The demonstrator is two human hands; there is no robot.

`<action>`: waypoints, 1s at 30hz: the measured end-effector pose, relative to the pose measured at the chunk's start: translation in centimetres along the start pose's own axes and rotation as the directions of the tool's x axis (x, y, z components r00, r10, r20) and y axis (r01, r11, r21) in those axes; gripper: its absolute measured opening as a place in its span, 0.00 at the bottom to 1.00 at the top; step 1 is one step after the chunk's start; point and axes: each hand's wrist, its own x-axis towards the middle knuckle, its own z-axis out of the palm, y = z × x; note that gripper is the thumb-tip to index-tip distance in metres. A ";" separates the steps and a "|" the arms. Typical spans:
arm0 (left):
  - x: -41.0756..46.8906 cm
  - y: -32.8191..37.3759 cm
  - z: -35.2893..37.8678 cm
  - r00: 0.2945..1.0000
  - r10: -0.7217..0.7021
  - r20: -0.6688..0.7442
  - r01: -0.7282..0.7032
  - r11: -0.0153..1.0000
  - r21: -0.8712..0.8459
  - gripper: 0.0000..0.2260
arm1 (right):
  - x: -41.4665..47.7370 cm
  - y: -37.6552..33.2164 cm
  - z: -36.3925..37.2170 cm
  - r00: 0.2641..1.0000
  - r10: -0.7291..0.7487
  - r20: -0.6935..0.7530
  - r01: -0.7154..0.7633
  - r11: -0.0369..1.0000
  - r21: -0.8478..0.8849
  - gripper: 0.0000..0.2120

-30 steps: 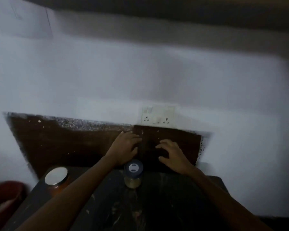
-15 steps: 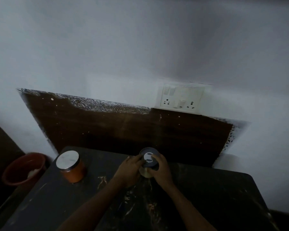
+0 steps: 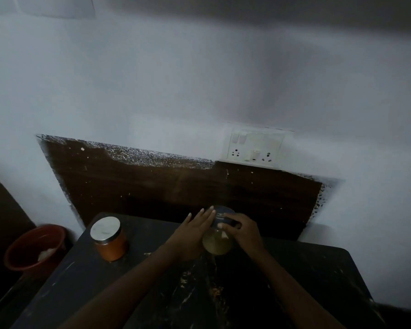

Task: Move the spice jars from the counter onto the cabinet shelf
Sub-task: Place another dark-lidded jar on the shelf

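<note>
A glass jar of yellowish spice (image 3: 217, 243) with a dark lid is lifted and tilted above the dark counter (image 3: 294, 281), held between both hands. My left hand (image 3: 192, 230) presses flat against its left side with straight fingers. My right hand (image 3: 243, 230) curls its fingers over the lid and right side. A second jar of orange spice (image 3: 108, 238) with a pale lid stands upright on the counter's back left. The cabinet shelf is not in view.
A brown wooden panel (image 3: 152, 184) backs the counter against the white wall. A switch and socket plate (image 3: 254, 148) sits above it on the right. A red tub (image 3: 33, 245) stands on the floor left of the counter.
Both hands came down from the brown panel to the yellowish jar, closed around it and lifted it, tilting it. The camera has shifted with my head.
</note>
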 end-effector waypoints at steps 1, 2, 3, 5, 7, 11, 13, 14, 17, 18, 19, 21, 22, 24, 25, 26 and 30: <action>-0.5 0.5 -0.6 0.999 0.027 -0.031 -0.027 1.000 -0.014 0.45 | -0.4 -0.9 -0.8 1.000 -0.005 -0.002 0.005 1.000 0.012 0.18; -1.1 1.0 -1.1 0.997 0.051 -0.066 -0.053 0.998 -0.027 0.47 | -0.8 -1.8 -1.6 1.000 -0.015 -0.006 0.015 1.000 0.020 0.18; -1.5 1.5 -1.7 0.993 0.072 -0.097 -0.076 0.996 -0.038 0.50 | -1.1 -2.7 -2.3 0.999 -0.039 -0.009 0.039 0.999 0.028 0.17; -2.8 2.9 -2.9 0.982 0.118 -0.149 -0.128 0.990 -0.061 0.53 | -2.4 -4.7 -3.8 0.996 -0.091 -0.015 0.092 0.995 0.038 0.15; -4.1 4.4 -4.2 0.962 0.171 -0.214 -0.197 0.975 -0.106 0.54 | -4.2 -6.9 -5.4 0.994 -0.113 -0.009 0.113 0.991 0.073 0.12; -6.9 7.0 -7.0 0.922 0.226 -0.314 -0.278 0.951 -0.134 0.56 | -7.9 -10.4 -8.1 0.996 -0.089 0.015 0.085 0.984 0.157 0.07; -8.1 8.2 -8.2 0.898 0.255 -0.358 -0.313 0.943 -0.113 0.57 | -9.5 -11.9 -9.1 0.994 -0.107 0.004 0.105 0.980 0.166 0.06; -8.8 8.9 -8.5 0.887 0.269 -0.375 -0.330 0.938 -0.110 0.57 | -10.4 -12.7 -9.5 0.994 -0.112 -0.004 0.111 0.980 0.163 0.05; -10.4 10.6 -8.9 0.876 0.296 -0.381 -0.367 0.922 -0.128 0.57 | -12.6 -14.5 -10.4 0.991 -0.127 -0.033 0.130 0.981 0.143 0.04; -10.7 11.0 -8.8 0.877 0.299 -0.376 -0.372 0.918 -0.138 0.57 | -13.2 -14.8 -10.6 0.992 -0.122 -0.037 0.126 0.982 0.138 0.05; -11.1 11.3 -8.7 0.881 0.296 -0.370 -0.370 0.917 -0.148 0.57 | -13.8 -14.9 -10.6 0.994 -0.104 -0.035 0.107 0.986 0.129 0.08; -11.4 11.6 -7.9 0.905 0.257 -0.339 -0.335 0.922 -0.194 0.56 | -14.9 -14.6 -10.4 1.000 -0.027 0.003 0.027 0.996 0.079 0.13; -11.6 11.6 -7.4 0.922 0.231 -0.311 -0.311 0.919 -0.241 0.55 | -15.4 -14.2 -10.2 0.999 0.025 0.036 -0.027 0.999 0.044 0.15; -11.9 11.4 -6.2 0.948 0.191 -0.254 -0.272 0.902 -0.335 0.55 | -16.2 -13.2 -9.7 0.986 0.120 0.113 -0.121 0.993 0.004 0.17; -12.0 11.2 -5.6 0.956 0.177 -0.233 -0.255 0.895 -0.367 0.54 | -16.6 -12.6 -9.5 0.978 0.143 0.153 -0.146 0.989 0.007 0.17; -12.1 11.1 -5.1 0.962 0.165 -0.219 -0.242 0.887 -0.394 0.54 | -17.0 -12.0 -9.5 0.969 0.148 0.197 -0.155 0.988 0.022 0.17; -12.4 11.1 -4.5 0.969 0.142 -0.201 -0.222 0.854 -0.470 0.53 | -18.2 -10.0 -10.0 0.917 0.044 0.396 -0.083 0.993 0.083 0.44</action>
